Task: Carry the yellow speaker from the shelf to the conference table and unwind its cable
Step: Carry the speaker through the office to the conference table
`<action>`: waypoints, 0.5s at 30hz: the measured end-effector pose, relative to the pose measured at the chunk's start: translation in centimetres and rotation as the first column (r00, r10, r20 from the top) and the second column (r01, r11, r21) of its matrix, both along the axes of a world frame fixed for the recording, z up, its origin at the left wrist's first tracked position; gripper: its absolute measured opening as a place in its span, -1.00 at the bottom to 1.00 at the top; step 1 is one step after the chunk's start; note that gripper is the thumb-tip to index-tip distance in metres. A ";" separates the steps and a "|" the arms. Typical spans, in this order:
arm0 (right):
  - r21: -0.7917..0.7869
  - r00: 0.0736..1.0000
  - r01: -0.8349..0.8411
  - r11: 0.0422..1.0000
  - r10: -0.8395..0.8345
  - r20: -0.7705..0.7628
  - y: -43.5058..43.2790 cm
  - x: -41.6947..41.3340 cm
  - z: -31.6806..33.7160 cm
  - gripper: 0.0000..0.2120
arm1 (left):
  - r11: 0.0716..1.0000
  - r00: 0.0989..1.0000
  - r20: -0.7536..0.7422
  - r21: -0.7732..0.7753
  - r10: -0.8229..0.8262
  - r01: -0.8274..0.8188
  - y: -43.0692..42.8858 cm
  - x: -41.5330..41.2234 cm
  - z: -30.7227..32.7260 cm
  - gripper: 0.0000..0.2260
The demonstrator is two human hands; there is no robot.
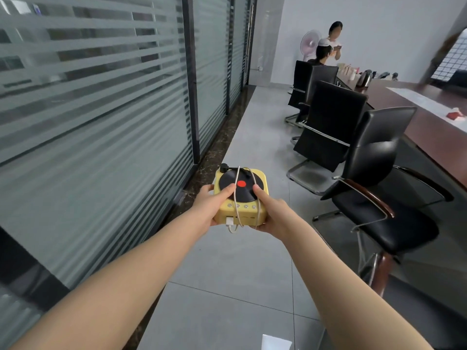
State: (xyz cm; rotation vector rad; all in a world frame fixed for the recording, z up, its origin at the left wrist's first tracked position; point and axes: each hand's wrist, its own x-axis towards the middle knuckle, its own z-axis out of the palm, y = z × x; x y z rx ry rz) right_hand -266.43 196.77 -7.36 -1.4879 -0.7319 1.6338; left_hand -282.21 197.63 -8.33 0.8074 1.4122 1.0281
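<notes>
The yellow speaker, shaped like a small record player with a black disc and a red centre, is held out in front of me above the grey floor. A white cable is wound around its body, with the plug at its near side. My left hand grips its left side, thumb on top. On the right side sits my right hand, thumb resting on the disc. The brown conference table stretches along the right.
Black office chairs line the table's near side. A frosted glass wall runs along the left. Two people and a fan are at the far end, by a kettle. Papers lie on the table.
</notes>
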 end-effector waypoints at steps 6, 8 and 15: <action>-0.022 1.000 0.003 1.000 -0.003 0.016 6.5 0.0 -0.7 -0.37 | 1.000 1.000 0.007 -0.023 -0.013 0.013 6.5 0.0 -0.6 -0.40; -0.021 1.000 0.010 1.000 -0.010 0.021 8.8 0.1 -0.8 -0.39 | 0.999 0.999 0.020 -0.022 -0.037 0.037 8.9 0.1 -0.7 -0.34; -0.012 0.998 0.058 0.998 -0.058 0.010 19.6 -0.1 -1.2 -0.41 | 0.997 0.997 0.018 -0.015 -0.080 0.080 20.4 0.0 -0.9 -0.37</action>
